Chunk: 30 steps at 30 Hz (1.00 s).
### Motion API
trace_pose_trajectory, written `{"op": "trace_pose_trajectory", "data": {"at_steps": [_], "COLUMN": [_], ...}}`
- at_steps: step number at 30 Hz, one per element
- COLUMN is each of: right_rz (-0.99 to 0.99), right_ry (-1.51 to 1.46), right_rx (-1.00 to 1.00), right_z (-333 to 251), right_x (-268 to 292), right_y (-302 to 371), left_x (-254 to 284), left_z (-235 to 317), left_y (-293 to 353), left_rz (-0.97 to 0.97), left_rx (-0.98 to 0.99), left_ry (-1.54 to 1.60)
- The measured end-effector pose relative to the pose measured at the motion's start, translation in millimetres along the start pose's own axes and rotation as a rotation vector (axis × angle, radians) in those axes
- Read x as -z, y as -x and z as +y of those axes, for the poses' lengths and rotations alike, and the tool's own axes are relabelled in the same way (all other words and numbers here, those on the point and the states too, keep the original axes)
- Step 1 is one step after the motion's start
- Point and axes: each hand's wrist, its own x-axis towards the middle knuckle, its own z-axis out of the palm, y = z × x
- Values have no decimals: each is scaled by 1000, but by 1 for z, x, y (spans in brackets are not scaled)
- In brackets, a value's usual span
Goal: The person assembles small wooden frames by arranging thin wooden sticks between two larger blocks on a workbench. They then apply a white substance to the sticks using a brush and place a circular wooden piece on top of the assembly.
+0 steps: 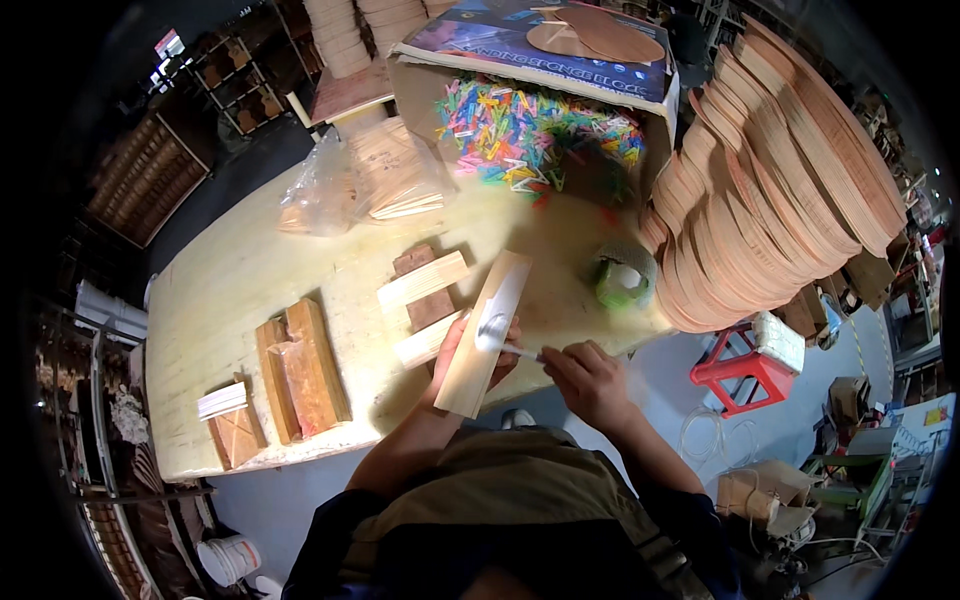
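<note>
A pale wooden board (478, 345), possibly several strips laid side by side, slants upward in front of me. My left hand (447, 358) is closed around it from beneath, with fingers showing on both edges. White wet stuff, like glue, coats its upper face. In my right hand (590, 382) is a thin-handled brush (519, 350), its blurred, whitish head against the board's middle. Beyond the hands stands a round tub (625, 280) with a greenish lower part, a dark crusted rim and white contents. Left of the board, pale wood pieces (423, 279) lie across reddish-brown blocks (431, 308).
On the pale table (210, 300) lie a wooden trough (303, 372), a small block with white strips (224, 402) and bagged wood strips (400, 175). Colourful clips (520, 130) fill a carton (415, 95). Curved wood sheets (770, 200) stack at right above a red stool (745, 370).
</note>
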Motion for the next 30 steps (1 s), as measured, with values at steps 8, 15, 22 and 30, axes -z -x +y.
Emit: {"op": "trace_pose_trajectory", "data": {"at_steps": [8,15,22,30], "right_rz": [248,40,172,252], "right_ry": [-76,-184,-84,-84], "right_rx": [-374,-71,245,-4], "right_z": [25,4,1,-14], "right_x": [10,-7,-28,-39], "right_y": [-39,-51,-66,-92], "left_x": [-18,-17,-11,-6], "left_z": [-1,10,25,33], "left_y": [28,44,63,82], "left_rz": [26,80,33,12], "left_rx": [-16,-71,-116,-176], "left_ry": [-241,-250,-184,-269]}}
